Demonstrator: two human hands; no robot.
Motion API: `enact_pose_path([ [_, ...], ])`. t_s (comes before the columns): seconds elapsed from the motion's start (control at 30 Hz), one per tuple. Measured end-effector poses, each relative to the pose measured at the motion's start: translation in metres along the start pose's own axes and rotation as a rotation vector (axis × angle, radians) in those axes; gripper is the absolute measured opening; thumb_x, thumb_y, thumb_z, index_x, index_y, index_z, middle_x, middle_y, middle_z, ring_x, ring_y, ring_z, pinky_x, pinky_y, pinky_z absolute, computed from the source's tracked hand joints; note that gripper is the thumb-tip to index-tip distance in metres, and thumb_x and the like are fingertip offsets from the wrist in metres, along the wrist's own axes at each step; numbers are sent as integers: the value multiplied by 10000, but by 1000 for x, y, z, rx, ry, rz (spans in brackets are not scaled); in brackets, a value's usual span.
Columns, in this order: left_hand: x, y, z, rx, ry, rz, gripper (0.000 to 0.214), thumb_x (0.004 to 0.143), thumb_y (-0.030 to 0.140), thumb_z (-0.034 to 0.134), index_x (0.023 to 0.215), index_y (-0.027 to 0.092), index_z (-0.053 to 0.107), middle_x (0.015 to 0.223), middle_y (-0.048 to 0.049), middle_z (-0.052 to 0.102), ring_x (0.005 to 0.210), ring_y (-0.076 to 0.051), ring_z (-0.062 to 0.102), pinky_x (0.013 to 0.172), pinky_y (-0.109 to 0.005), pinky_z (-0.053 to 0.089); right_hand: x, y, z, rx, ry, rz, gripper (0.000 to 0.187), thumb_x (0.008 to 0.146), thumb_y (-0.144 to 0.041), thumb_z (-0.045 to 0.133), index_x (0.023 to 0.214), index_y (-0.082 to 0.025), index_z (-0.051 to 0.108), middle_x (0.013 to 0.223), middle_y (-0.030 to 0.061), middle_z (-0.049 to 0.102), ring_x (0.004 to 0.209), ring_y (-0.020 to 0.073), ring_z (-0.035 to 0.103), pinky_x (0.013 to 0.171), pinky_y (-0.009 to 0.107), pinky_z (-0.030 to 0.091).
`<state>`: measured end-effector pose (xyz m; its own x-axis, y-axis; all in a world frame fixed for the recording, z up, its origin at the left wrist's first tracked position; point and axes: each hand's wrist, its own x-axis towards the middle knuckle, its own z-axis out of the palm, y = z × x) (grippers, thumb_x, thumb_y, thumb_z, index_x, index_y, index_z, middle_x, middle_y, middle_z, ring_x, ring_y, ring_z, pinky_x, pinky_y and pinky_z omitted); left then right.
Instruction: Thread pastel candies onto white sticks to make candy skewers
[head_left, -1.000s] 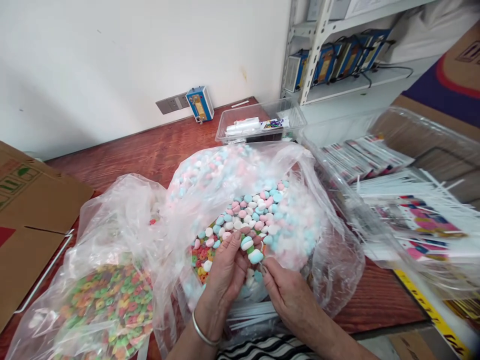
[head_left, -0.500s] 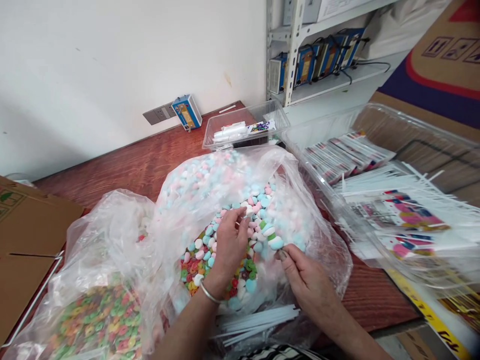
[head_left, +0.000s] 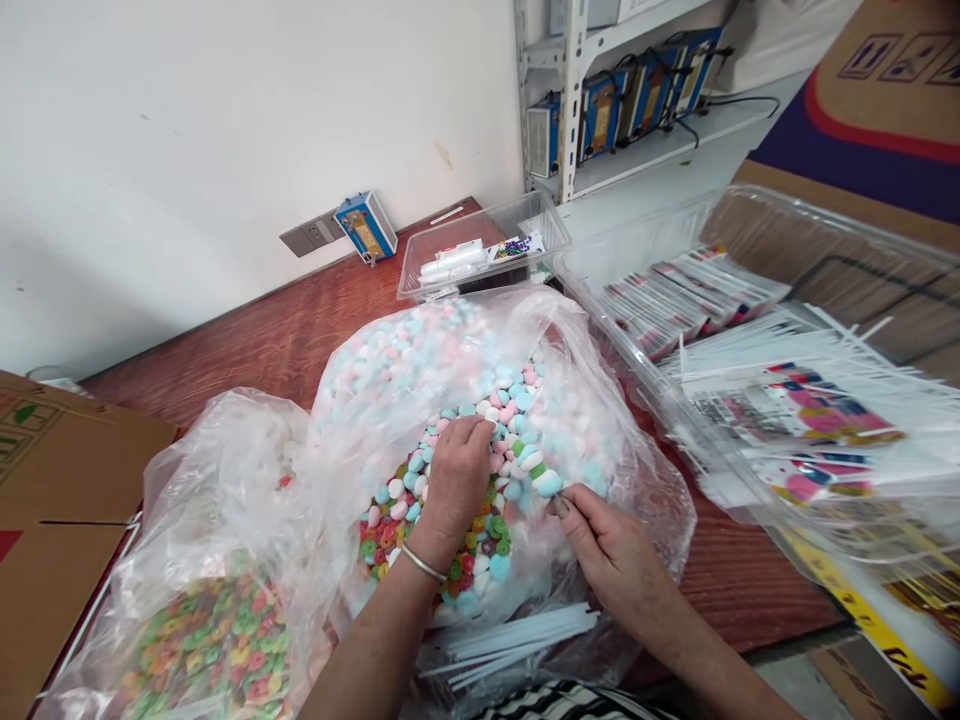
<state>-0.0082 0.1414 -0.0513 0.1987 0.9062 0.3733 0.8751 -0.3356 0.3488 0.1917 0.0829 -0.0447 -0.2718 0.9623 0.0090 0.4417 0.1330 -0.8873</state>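
My left hand [head_left: 455,476] reaches into an open clear plastic bag [head_left: 615,420] of pink, blue and white heart candies [head_left: 517,400], its fingers curled down onto the pile. My right hand [head_left: 607,545] pinches a thin white stick threaded with several candies [head_left: 536,475], held just above the bag's contents. Colourful ring candies [head_left: 480,535] lie mixed in at the near side of the pile, under my left wrist.
A second clear bag of ring candies [head_left: 217,630] sits at the left. Loose white sticks [head_left: 517,635] lie at the table's front edge. A clear tray of packaged sticks [head_left: 787,400] is at the right, a smaller clear box [head_left: 480,255] behind, cardboard [head_left: 52,480] at the left.
My left hand moved from beside the stick forward into the heart candies. My right hand shifted slightly right, still holding the stick. The view panned a little.
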Motion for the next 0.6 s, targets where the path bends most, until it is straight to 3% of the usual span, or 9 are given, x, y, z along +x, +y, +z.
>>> enact_pose_path([
  [0.23,4,9,-6,49,-117,17,315,847,61,503,1107,217,590,1103,-117,626,1085,-300,543,890,-446,461,-1,2,-1,31,3,8,256,978,-321,367,777,-222,490,659,-20,554,599,160,539,566,264,375],
  [0.4,9,9,-4,-6,-77,-63,258,832,54,498,990,212,627,972,-93,643,985,-285,559,840,-421,450,-1,0,-2,89,19,29,285,987,-361,363,797,-214,516,645,-28,531,579,151,508,551,259,369],
  [0.5,7,10,-6,-241,67,-271,174,808,121,587,938,213,656,903,-71,661,910,-253,583,825,-382,452,-1,-1,-4,107,54,33,300,987,-375,362,794,-214,526,634,-33,515,569,144,495,538,251,369],
  [0.6,1,14,-13,-706,153,-575,142,803,256,669,934,201,665,858,-47,674,803,-193,615,748,-310,478,-2,-3,-5,60,34,25,296,974,-364,374,775,-215,535,625,-30,530,574,148,514,545,254,378],
])
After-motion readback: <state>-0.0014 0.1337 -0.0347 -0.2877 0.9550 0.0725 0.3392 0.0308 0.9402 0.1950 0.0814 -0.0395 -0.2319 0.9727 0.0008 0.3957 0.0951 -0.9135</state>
